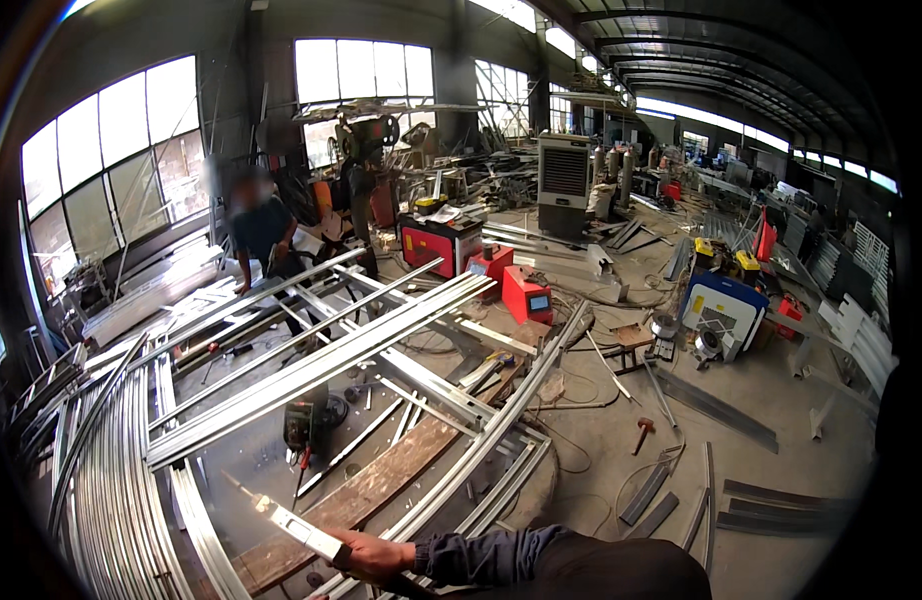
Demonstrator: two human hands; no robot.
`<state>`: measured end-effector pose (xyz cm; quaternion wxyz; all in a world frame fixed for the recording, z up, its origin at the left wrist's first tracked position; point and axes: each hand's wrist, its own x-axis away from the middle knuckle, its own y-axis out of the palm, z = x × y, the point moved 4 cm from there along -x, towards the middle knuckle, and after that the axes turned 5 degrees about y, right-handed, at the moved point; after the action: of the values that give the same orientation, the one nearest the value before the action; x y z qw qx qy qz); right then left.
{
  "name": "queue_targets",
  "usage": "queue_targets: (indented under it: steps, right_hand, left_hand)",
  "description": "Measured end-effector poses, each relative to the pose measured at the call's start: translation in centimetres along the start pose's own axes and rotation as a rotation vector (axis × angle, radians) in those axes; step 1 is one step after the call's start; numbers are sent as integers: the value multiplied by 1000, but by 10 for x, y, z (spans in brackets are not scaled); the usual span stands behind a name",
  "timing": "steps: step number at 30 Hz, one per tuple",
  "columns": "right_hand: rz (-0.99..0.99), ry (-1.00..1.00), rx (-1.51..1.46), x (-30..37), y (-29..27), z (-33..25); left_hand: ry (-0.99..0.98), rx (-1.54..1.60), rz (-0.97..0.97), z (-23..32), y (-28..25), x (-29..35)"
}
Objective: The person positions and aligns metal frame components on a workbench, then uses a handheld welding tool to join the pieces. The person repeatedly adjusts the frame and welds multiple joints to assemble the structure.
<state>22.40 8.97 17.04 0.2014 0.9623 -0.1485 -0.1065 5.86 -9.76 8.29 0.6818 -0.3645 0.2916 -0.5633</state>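
My right hand (373, 556), at the end of a dark sleeve, is closed round the back of a handheld welding torch (299, 528). The torch has a white, boxy body and a thin, copper-coloured nozzle that points up and to the left. It is held over the near side of a metal frame bench, above a worn wooden plank (381, 485). Long silver metal profiles (326, 370) lie across the bench just beyond the torch. To its left runs a row of many silver tubes (116, 480). My left hand is out of view.
A person (263, 230) stands at the bench's far left. Red machine boxes (526, 295) stand behind it, with a blue-and-white machine (721, 310) to the right. A hammer (642, 436), cables and dark metal strips (716, 408) lie on the floor. A grey air cooler (563, 185) stands farther back.
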Motion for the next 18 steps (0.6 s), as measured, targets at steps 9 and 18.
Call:
queue_targets:
  steps: [9,18]
  right_hand:
    - [30,-10,357,-3,70,-67]
    - [216,335,160,52,22,-66]
  left_hand:
    - [54,103,225,-36,22,50]
    - [74,150,230,-15,25,71]
